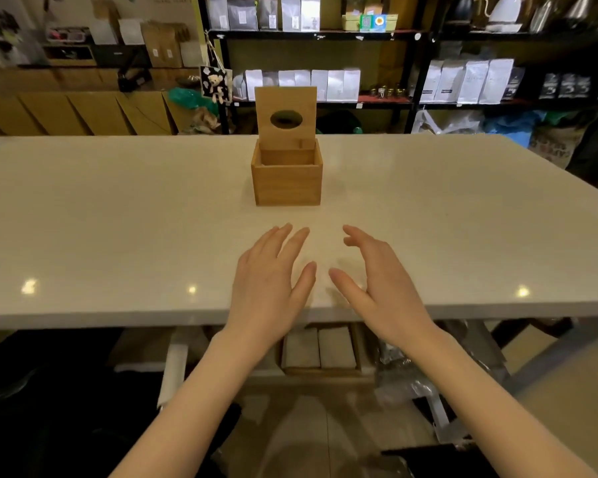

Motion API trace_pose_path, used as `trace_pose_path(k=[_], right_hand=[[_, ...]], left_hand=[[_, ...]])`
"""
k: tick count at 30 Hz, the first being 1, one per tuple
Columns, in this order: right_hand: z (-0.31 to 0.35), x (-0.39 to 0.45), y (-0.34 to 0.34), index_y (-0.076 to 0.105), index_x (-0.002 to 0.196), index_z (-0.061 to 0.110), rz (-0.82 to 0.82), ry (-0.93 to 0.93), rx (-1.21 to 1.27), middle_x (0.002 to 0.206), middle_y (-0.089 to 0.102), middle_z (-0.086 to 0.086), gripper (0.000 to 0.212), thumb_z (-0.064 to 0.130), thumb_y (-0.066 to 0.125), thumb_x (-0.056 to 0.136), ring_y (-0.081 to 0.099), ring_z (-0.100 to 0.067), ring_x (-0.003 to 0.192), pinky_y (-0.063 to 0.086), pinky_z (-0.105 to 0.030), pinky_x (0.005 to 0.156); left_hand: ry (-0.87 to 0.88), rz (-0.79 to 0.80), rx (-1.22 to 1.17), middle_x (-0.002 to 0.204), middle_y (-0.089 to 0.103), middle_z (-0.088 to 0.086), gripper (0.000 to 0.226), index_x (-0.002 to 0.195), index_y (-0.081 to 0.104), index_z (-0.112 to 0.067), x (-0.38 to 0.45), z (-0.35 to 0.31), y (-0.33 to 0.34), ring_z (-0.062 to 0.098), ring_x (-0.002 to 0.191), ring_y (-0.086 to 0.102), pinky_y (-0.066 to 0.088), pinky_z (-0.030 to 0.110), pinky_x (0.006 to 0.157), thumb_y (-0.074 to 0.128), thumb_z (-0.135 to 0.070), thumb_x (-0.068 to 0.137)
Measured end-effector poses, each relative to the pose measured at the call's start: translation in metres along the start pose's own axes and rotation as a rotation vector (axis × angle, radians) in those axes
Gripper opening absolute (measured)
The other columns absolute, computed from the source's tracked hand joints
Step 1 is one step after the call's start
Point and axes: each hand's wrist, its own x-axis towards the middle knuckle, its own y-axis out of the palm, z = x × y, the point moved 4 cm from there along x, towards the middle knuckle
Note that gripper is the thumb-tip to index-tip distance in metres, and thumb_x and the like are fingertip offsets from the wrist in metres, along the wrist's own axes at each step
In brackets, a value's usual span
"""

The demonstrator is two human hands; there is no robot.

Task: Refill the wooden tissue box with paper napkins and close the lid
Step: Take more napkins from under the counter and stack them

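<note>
Seen from a head-worn camera, a wooden tissue box (287,177) stands near the middle of a pale, glossy table (118,219), its hinged lid (286,118) raised upright at the far side and showing an oval dispensing hole (286,119). What can be seen of the box's interior shows bare wood walls, with a thin pale strip along the bottom whose nature cannot be told. The person's left hand (269,281) and right hand (380,281) hover side by side above the near edge of the table, well short of the box, palms down, fingers spread and loose, holding nothing. The thumbs point toward each other with a small gap between them. Below the table edge, between the forearms, a shallow wooden tray (321,370) holds two stacks of pale paper napkins (320,348), partly hidden by the tabletop and the left wrist. Behind the table, black metal shelving (325,35) carries rows of white and dark coffee bags (470,81), and a small teddy-bear charm (217,85) hangs from the shelf frame beside a run of wooden cabinets (66,112).
</note>
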Motion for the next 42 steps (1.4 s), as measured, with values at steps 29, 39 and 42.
trace_pose_path(k=[29, 39, 42], right_hand=[[-0.098, -0.124, 0.077, 0.04, 0.137, 0.007, 0.201, 0.049, -0.352, 0.132, 0.055, -0.012, 0.053, 0.028, 0.053, 0.09, 0.046, -0.028, 0.126, 0.039, -0.041, 0.103], [-0.214, -0.083, 0.223, 0.012, 0.148, 0.013, 0.413, 0.118, -0.422, 0.154, 0.027, -0.011, 0.072, 0.03, 0.051, 0.09, 0.018, -0.028, 0.143, 0.022, -0.041, 0.116], [-0.257, -0.067, 0.264, 0.004, 0.149, 0.012, 0.474, 0.136, -0.418, 0.158, 0.013, -0.009, 0.075, 0.03, 0.049, 0.091, 0.01, -0.026, 0.146, 0.014, -0.038, 0.119]], left_hand=[[-0.042, 0.163, 0.38, 0.12, 0.065, 0.012, 0.041, 0.12, 0.06, -0.014, -0.118, 0.025, 0.13, 0.031, 0.115, 0.059, 0.05, 0.044, 0.086, 0.064, -0.026, 0.081], [-0.113, 0.353, 0.272, 0.15, 0.035, 0.012, 0.057, 0.146, 0.024, -0.018, -0.092, 0.1, 0.288, 0.028, 0.138, 0.032, 0.031, 0.041, 0.109, 0.042, -0.031, 0.094], [-0.132, 0.432, 0.225, 0.156, 0.021, 0.009, 0.058, 0.148, 0.017, -0.02, -0.077, 0.126, 0.342, 0.025, 0.143, 0.019, 0.025, 0.039, 0.113, 0.038, -0.031, 0.095]])
